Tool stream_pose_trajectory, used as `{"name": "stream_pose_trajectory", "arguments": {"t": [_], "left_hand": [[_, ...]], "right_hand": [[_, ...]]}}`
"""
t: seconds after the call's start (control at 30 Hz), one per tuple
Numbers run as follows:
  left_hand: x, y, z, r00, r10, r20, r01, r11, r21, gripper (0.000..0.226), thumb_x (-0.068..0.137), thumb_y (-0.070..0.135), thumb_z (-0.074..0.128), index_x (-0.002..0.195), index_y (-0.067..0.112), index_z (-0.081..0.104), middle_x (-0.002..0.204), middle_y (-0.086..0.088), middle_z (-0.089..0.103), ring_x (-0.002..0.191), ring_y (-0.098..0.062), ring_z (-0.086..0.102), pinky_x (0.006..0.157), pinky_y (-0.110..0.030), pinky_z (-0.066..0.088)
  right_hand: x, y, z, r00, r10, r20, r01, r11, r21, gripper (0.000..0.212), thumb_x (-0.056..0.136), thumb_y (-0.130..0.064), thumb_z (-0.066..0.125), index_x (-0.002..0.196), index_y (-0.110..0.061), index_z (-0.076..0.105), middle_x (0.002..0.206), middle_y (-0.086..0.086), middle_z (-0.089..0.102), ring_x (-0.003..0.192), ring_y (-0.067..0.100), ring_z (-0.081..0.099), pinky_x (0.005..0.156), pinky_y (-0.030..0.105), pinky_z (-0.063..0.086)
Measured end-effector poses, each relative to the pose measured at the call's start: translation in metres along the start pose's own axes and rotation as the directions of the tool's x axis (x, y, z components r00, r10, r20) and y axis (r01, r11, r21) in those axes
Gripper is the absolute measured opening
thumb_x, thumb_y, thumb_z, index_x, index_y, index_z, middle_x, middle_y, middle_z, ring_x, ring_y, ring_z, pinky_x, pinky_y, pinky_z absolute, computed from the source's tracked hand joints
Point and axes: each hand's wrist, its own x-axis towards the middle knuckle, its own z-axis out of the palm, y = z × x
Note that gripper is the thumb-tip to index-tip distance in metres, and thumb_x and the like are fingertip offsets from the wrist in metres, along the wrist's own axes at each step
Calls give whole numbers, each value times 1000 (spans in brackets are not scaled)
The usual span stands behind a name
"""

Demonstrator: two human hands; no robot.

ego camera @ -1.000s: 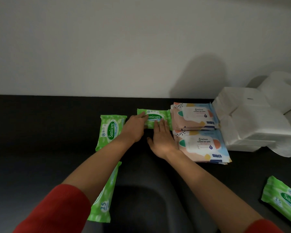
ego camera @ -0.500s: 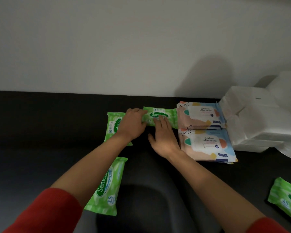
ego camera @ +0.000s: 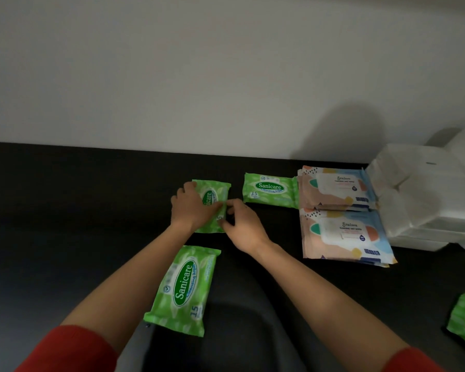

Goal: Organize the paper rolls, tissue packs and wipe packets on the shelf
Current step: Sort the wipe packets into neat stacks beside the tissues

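Packet point(ego camera: 217, 191) well left of pastel stack point(ego camera: 338, 196), gripped by left hand point(ego camera: 191, 210), its edge pinched by right hand point(ego camera: 243, 228).

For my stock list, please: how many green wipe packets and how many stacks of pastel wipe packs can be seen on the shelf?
Green wipe packets: 4 (one cut off at the right edge)
Stacks of pastel wipe packs: 2
Total: 6
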Motion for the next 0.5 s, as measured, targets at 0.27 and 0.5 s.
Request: {"name": "stream_pose_trajectory", "arguments": {"t": [0.27,0.5], "left_hand": [[13,-12,-6,974,-136,184,196,910,-365,47,81,37,71,116,9,60,113,-8,67,98,-22,66,90,-40,53],[0,0,-21,936,12,353,231,734,-639,22,91,29,61,97,9,65,92,-11,72,73,-17,72,66,-29,59]], "right_hand": [[-2,0,1,1000,7,14,-9,994,106,51,90,-17,61,137,-14,39,119,6,58,110,20,57,87,26,46],[3,0,-16,979,194,-70,-135,857,497,60,87,-32,66,136,-14,35,111,3,60,91,11,62,80,27,55]]}}
